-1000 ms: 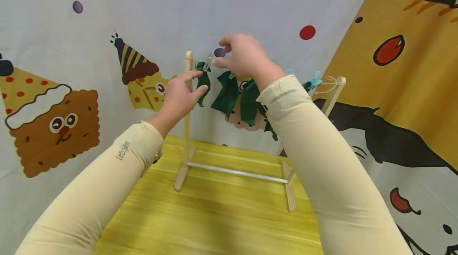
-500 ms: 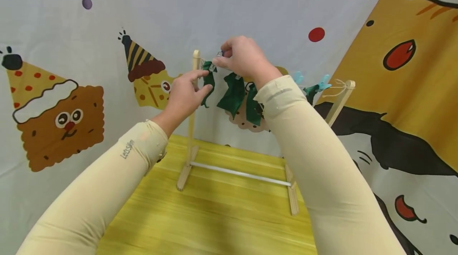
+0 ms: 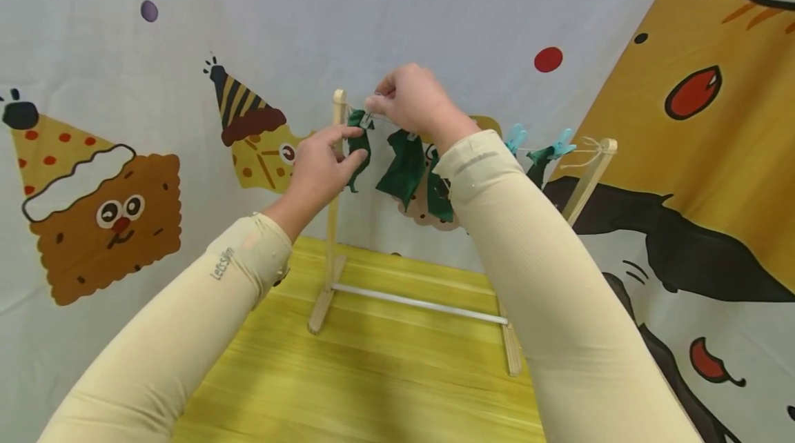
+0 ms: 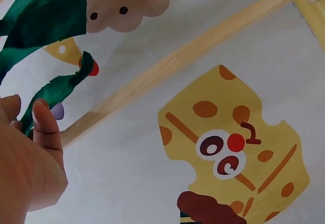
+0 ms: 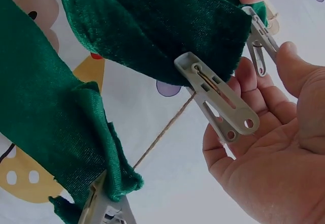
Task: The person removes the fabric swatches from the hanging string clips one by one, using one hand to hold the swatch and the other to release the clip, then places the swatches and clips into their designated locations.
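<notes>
My right hand (image 3: 410, 101) pinches a grey clothespin (image 5: 264, 38) between thumb and fingers near the left end of a string. The clothespin's tip sits over the top of a narrow green cloth strip (image 3: 360, 160). My left hand (image 3: 321, 165) is beside that strip, thumb and index finger spread, fingertips right at the cloth. In the left wrist view the strip (image 4: 58, 91) hangs past the left fingers. Another grey clothespin (image 5: 218, 97) clips a wider green cloth (image 5: 152, 26) close by my right palm.
The string runs between two wooden posts (image 3: 338, 105) of a small drying rack, joined low down by a white bar (image 3: 416, 301). More green pieces hang rightward, with blue clothespins (image 3: 564, 143) at the far end. Behind is a cartoon-printed curtain (image 3: 298, 29); below, a yellow wood-grain tabletop (image 3: 373, 374).
My right hand has come down and left to the clothespin at the left strip and closed its fingers on it. The left hand keeps nearly the same pose. The view has shifted slightly.
</notes>
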Available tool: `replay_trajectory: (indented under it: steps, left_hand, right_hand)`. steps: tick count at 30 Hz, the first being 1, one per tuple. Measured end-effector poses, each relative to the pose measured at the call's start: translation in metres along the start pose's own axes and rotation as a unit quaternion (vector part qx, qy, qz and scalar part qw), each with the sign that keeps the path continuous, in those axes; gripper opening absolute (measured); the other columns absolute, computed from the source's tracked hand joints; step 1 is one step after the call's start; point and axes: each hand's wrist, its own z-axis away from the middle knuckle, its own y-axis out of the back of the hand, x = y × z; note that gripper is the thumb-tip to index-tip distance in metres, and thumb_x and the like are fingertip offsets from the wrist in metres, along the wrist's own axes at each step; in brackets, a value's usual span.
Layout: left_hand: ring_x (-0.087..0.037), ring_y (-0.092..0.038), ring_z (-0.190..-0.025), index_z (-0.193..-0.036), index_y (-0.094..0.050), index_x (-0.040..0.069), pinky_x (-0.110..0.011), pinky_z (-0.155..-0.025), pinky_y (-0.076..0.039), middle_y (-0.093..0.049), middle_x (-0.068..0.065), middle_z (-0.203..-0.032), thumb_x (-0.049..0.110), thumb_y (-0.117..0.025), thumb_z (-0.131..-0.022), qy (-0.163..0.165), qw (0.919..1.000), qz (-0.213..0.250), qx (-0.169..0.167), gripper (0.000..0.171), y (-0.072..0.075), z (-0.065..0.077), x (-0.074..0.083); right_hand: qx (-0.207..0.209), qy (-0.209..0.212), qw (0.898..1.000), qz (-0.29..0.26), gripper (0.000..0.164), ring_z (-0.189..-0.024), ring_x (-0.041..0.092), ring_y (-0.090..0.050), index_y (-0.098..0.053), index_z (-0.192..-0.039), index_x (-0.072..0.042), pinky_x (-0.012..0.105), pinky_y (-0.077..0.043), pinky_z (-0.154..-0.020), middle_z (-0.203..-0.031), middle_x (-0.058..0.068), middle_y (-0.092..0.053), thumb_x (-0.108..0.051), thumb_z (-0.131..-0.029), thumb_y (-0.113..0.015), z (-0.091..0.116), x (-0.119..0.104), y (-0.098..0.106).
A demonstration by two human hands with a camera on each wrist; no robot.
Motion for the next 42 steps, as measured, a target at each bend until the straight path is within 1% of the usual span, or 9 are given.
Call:
replay_trajectory:
  steps: [6, 11, 14, 19, 23, 29, 33, 39, 42]
  left_hand:
    - [-0.025, -0.058, -0.069, -0.136, -0.074, 0.014, -0.035, -0.06, -0.047, -0.066, -0.014, -0.09, 0.024, -0.07, -0.106, 0.023, 0.9993, -0.012, 0.027, 0.032, -0.008, -0.001, 0.007]
    - [-0.032, -0.071, -0.095, -0.124, -0.08, 0.01, -0.038, -0.074, -0.057, -0.079, -0.016, -0.11, 0.019, -0.067, -0.107, 0.045, 0.996, 0.006, 0.077, 0.023, -0.011, -0.002, 0.013]
    - [-0.031, -0.079, -0.085, -0.122, -0.08, 0.01, -0.032, -0.066, -0.061, -0.082, -0.014, -0.116, 0.017, -0.066, -0.108, 0.051, 0.9951, 0.025, 0.081, 0.021, -0.012, -0.003, 0.014]
    - [-0.03, -0.079, -0.071, -0.124, -0.079, 0.012, -0.021, -0.058, -0.057, -0.082, -0.015, -0.116, 0.016, -0.065, -0.108, 0.071, 0.9945, 0.053, 0.056, 0.022, -0.013, -0.004, 0.014]
    - [-0.027, -0.077, -0.067, -0.129, -0.078, 0.015, -0.022, -0.055, -0.055, -0.08, -0.015, -0.098, 0.015, -0.065, -0.108, 0.082, 0.9942, 0.052, 0.047, 0.024, -0.014, -0.003, 0.013]
    - [-0.025, -0.076, -0.064, -0.136, -0.075, 0.018, -0.021, -0.052, -0.053, -0.061, -0.01, -0.073, 0.015, -0.065, -0.108, 0.068, 0.9965, 0.036, 0.031, 0.03, -0.012, -0.002, 0.012]
    - [-0.027, -0.076, -0.066, -0.141, -0.072, 0.019, -0.022, -0.055, -0.055, -0.058, -0.008, -0.081, 0.014, -0.064, -0.108, 0.072, 0.9964, 0.044, 0.009, 0.034, -0.009, 0.001, 0.01]
    - [-0.025, -0.073, -0.066, -0.148, -0.067, 0.021, -0.024, -0.059, -0.057, -0.061, -0.012, -0.094, 0.013, -0.062, -0.109, 0.08, 0.9951, 0.056, -0.016, 0.04, 0.0, 0.009, 0.003]
    - [-0.025, -0.072, -0.067, -0.15, -0.065, 0.021, -0.024, -0.06, -0.058, -0.07, -0.012, -0.123, 0.014, -0.062, -0.109, 0.076, 0.9953, 0.053, -0.026, 0.042, 0.008, 0.013, 0.0]
  right_hand:
    - [-0.001, -0.002, 1.0, -0.001, 0.046, -0.123, 0.019, -0.068, -0.066, -0.148, -0.017, 0.036, -0.058, -0.103, -0.145, 0.004, -0.068, -0.042, -0.111, -0.055, 0.003, 0.001, -0.001]
    - [0.003, 0.001, 1.0, -0.007, 0.042, -0.113, 0.017, -0.069, -0.07, -0.143, -0.018, 0.034, -0.058, -0.095, -0.14, 0.002, -0.071, -0.041, -0.111, -0.056, 0.005, 0.0, -0.002]
    - [0.014, 0.001, 1.0, -0.008, 0.04, -0.11, 0.016, -0.069, -0.072, -0.14, -0.018, 0.033, -0.058, -0.092, -0.137, 0.002, -0.073, -0.04, -0.11, -0.058, 0.007, 0.0, -0.003]
    - [0.047, -0.005, 0.999, 0.011, 0.032, -0.104, 0.015, -0.071, -0.078, -0.129, -0.018, 0.033, -0.059, -0.089, -0.128, 0.0, -0.077, -0.038, -0.108, -0.063, 0.01, 0.001, -0.005]
    - [0.073, -0.011, 0.997, 0.032, 0.029, -0.102, 0.014, -0.072, -0.081, -0.122, -0.02, 0.032, -0.06, -0.09, -0.124, -0.002, -0.079, -0.039, -0.108, -0.064, 0.011, 0.001, -0.007]
    - [0.124, -0.015, 0.992, 0.025, 0.03, -0.103, 0.015, -0.075, -0.08, -0.125, -0.02, 0.031, -0.061, -0.087, -0.125, -0.001, -0.08, -0.038, -0.108, -0.063, 0.01, 0.0, -0.006]
    - [0.157, -0.015, 0.987, -0.008, 0.034, -0.104, 0.015, -0.073, -0.077, -0.13, -0.018, 0.03, -0.06, -0.087, -0.126, 0.001, -0.079, -0.038, -0.108, -0.062, 0.014, 0.0, -0.001]
    - [0.189, 0.028, 0.975, -0.113, 0.043, -0.107, 0.011, -0.072, -0.064, -0.148, -0.014, 0.024, -0.056, -0.087, -0.13, 0.002, -0.077, -0.034, -0.109, -0.061, 0.036, 0.016, 0.019]
    - [0.209, 0.06, 0.968, -0.123, 0.044, -0.1, 0.009, -0.069, -0.063, -0.15, -0.013, 0.022, -0.052, -0.083, -0.125, 0.004, -0.078, -0.032, -0.109, -0.063, 0.055, 0.033, 0.032]
